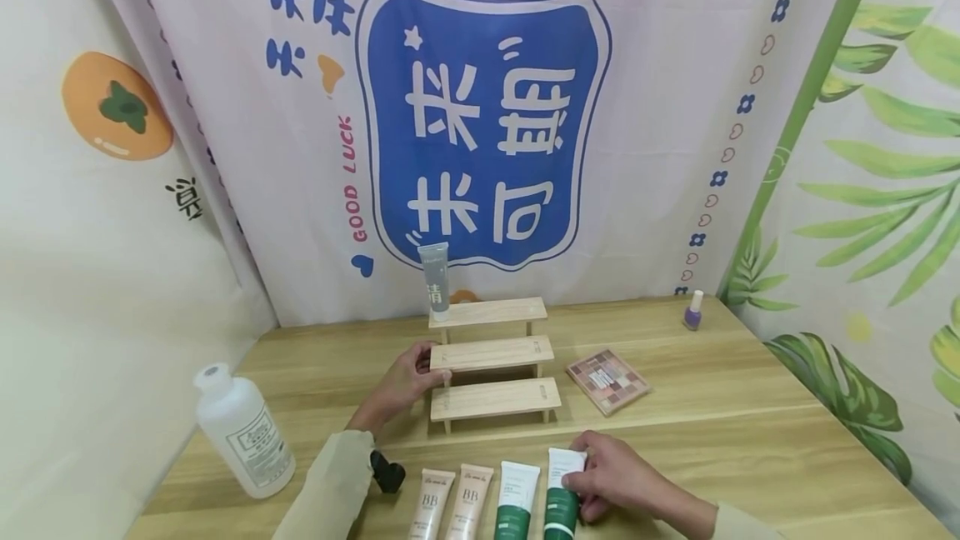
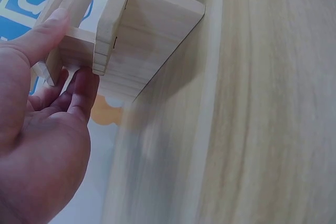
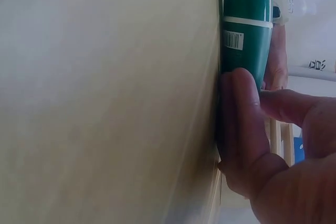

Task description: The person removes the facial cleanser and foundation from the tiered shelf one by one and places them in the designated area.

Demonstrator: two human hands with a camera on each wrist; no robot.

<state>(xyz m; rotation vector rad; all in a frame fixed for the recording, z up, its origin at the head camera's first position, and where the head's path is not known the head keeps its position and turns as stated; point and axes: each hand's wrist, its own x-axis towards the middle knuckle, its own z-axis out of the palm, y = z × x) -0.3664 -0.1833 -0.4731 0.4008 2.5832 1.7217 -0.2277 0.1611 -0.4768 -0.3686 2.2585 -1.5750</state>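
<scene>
Left hand (image 1: 405, 382) grips left end of three-tier wooden shelf (image 1: 495, 352), fingertips hidden behind it. Right hand (image 1: 615, 477) pinches rightmost green tube (image 1: 562, 494), its lower end cut off at frame bottom. Bare table (image 1: 750, 440) right of tubes.

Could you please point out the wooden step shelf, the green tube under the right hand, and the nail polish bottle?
wooden step shelf (image 1: 495, 352): head view, middle step.
green tube (image 1: 560, 515): head view, green body.
nail polish bottle (image 1: 692, 317): head view, purple glass.
</scene>
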